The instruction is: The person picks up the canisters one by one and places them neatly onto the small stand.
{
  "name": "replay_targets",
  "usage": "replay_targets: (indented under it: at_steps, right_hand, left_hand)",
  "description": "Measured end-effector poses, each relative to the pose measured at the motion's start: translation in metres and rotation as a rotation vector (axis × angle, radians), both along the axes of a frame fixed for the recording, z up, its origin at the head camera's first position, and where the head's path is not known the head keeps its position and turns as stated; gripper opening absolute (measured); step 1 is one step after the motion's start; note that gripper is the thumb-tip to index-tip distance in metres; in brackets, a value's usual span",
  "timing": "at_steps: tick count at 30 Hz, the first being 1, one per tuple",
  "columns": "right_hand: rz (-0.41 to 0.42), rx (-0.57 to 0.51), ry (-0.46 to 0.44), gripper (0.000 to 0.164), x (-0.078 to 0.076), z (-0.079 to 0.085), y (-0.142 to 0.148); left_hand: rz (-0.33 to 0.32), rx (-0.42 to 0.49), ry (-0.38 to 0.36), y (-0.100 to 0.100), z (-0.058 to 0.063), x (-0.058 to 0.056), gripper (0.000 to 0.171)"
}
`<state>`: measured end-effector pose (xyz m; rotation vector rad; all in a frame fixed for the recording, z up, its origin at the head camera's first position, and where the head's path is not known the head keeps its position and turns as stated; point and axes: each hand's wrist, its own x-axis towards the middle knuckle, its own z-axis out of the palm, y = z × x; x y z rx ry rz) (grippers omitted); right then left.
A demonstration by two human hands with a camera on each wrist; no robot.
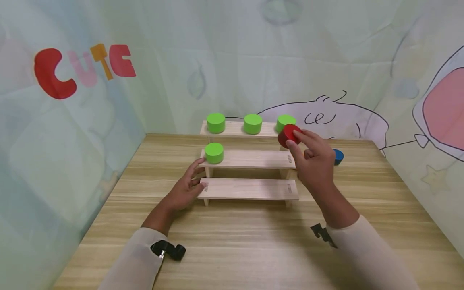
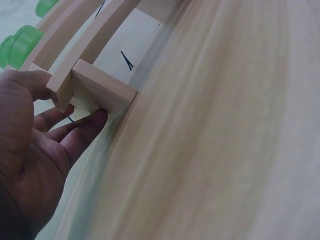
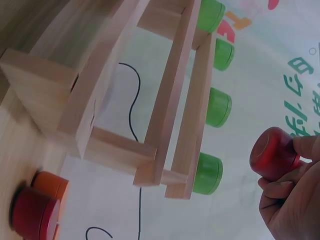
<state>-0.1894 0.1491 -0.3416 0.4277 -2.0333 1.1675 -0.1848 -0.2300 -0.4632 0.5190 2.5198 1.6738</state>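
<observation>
A three-step wooden rack (image 1: 250,188) stands on the table. My left hand (image 1: 184,192) grips its left end, thumb on the lowest step and fingers against the side support (image 2: 97,87). Between right thumb and fingers I pinch a small red cylinder (image 3: 272,152), held tilted in the air in front of the top step's right end. That right hand (image 1: 317,161) is above the rack's right side. Three green cylinders (image 1: 252,124) line the top step, the rightmost partly hidden behind the red one. Another green cylinder (image 1: 214,153) sits at the left of the middle step.
Right of the rack, partly behind my right hand, is a blue cylinder (image 1: 338,157). The right wrist view shows another red cylinder (image 3: 32,215) beside an orange one (image 3: 50,185) on the table. A printed curtain (image 1: 232,72) hangs behind the wooden table (image 1: 232,241).
</observation>
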Motion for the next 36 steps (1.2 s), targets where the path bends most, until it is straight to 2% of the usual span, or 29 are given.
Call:
replay_targets:
  at_steps: [10, 24, 28, 36]
  right_hand:
    - [-0.016, 0.065, -0.084, 0.037, -0.006, -0.003, -0.022]
    - [0.033, 0.181, -0.343, 0.043, -0.008, -0.011, -0.053]
    - [0.048, 0.223, -0.384, 0.044, -0.011, -0.015, -0.058]
    - [0.074, 0.224, -0.436, 0.047, -0.015, -0.023, -0.066]
  left_hand:
    - [0.013, -0.012, -0.032, 0.001, 0.001, 0.001, 0.079]
    - [0.014, -0.007, -0.028, 0.000, 0.001, 0.002, 0.079]
    - [0.016, -0.010, -0.035, 0.001, 0.001, 0.003, 0.079]
    - [0.014, -0.013, -0.032, 0.001, 0.004, 0.003, 0.079]
